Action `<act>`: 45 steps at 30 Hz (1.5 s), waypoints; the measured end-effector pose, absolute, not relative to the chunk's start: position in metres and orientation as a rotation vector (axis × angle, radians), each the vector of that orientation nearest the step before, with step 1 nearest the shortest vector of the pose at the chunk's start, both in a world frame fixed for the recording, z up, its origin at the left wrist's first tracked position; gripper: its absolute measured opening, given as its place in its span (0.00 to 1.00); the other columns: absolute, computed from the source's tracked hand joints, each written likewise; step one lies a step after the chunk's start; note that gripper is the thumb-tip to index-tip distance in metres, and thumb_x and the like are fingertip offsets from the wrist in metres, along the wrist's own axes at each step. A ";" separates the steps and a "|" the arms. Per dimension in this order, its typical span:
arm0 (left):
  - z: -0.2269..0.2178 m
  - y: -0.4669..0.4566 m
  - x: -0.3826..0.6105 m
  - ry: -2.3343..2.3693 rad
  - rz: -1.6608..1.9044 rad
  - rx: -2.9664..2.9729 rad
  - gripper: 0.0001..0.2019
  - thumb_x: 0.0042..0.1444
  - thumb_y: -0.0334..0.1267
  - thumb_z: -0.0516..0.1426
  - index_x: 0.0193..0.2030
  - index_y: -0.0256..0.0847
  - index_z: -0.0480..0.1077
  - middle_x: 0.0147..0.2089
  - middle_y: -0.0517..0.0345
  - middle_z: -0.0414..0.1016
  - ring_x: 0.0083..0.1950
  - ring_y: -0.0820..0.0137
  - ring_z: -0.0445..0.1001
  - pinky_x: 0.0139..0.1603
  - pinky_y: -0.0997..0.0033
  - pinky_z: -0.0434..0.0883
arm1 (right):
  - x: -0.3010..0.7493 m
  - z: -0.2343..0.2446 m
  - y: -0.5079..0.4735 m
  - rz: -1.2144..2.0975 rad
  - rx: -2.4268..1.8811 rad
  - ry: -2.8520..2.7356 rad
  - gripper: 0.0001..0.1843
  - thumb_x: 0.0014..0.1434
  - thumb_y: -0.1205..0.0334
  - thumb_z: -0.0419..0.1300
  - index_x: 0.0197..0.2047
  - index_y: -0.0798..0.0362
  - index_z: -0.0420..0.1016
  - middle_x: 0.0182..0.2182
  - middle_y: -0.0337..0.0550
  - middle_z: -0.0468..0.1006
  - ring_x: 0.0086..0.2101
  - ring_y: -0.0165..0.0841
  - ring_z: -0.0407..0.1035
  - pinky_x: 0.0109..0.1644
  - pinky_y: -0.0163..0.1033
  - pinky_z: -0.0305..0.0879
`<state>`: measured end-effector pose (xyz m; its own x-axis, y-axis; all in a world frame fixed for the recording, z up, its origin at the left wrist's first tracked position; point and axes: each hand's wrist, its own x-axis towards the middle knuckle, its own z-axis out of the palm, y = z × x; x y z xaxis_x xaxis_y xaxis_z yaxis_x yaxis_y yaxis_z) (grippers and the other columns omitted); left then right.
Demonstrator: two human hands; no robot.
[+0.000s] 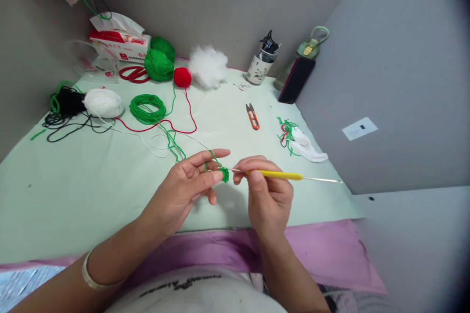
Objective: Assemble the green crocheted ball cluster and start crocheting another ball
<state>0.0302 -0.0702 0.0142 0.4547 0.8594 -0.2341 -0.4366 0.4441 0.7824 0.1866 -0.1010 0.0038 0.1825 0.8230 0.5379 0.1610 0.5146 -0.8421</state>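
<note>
Between thumb and fingers, my left hand (191,181) pinches a small green crochet piece (225,174), its index finger stretched out with green yarn (214,157) running by it. My right hand (268,190) grips a crochet hook (281,175) by its yellow handle. The hook's thin metal end points left and meets the top of the green piece; the other metal end sticks out to the right. Green strands run from my left hand back toward a loose green yarn coil (148,109) on the table.
Behind lie green yarn balls (159,64), a red yarn ball (182,77), white stuffing (208,67), white yarn (104,103) and black yarn (69,101). Orange thread snips (252,116), yarn scraps (288,132), a pen cup (261,65) and a phone (297,79) stand or lie right. Grey partitions enclose the table.
</note>
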 end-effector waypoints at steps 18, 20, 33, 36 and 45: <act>0.010 -0.071 0.032 0.755 0.896 0.795 0.13 0.57 0.37 0.66 0.49 0.47 0.80 0.36 0.64 0.72 0.23 0.85 0.62 0.27 0.81 0.68 | 0.185 0.002 -0.099 0.707 -0.935 -1.291 0.10 0.67 0.67 0.59 0.43 0.48 0.82 0.38 0.43 0.81 0.38 0.34 0.74 0.39 0.41 0.72; 0.009 -0.072 0.032 0.768 0.873 0.845 0.14 0.57 0.38 0.66 0.50 0.49 0.79 0.39 0.62 0.75 0.27 0.82 0.69 0.27 0.81 0.68 | 0.185 -0.001 -0.099 0.719 -0.941 -1.274 0.10 0.67 0.67 0.59 0.43 0.47 0.82 0.38 0.43 0.81 0.38 0.33 0.75 0.40 0.41 0.72; 0.008 -0.075 0.030 0.913 0.961 1.015 0.15 0.57 0.39 0.65 0.52 0.46 0.78 0.35 0.64 0.69 0.29 0.77 0.73 0.33 0.75 0.71 | 0.191 0.004 -0.108 0.403 -0.943 -1.628 0.14 0.68 0.73 0.52 0.49 0.50 0.75 0.40 0.45 0.81 0.41 0.35 0.76 0.44 0.43 0.74; 0.007 -0.077 0.033 0.950 1.016 1.029 0.18 0.56 0.36 0.65 0.54 0.46 0.77 0.34 0.65 0.69 0.30 0.77 0.72 0.35 0.75 0.72 | 0.187 -0.001 -0.108 0.115 -0.913 -1.782 0.15 0.65 0.74 0.54 0.52 0.52 0.73 0.40 0.48 0.81 0.43 0.37 0.77 0.43 0.43 0.75; 0.008 -0.077 0.032 0.980 1.050 1.026 0.21 0.54 0.35 0.66 0.56 0.46 0.75 0.34 0.65 0.70 0.30 0.77 0.71 0.35 0.76 0.72 | 0.191 -0.001 -0.104 0.227 -0.911 -1.733 0.15 0.66 0.74 0.53 0.50 0.50 0.73 0.38 0.46 0.82 0.41 0.37 0.78 0.41 0.44 0.76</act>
<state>0.0318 -0.0765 0.0079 0.2103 0.9687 -0.1320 -0.1988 0.1745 0.9644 0.1912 -0.1039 -0.0006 -0.0930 0.6705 0.7361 0.4586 0.6850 -0.5661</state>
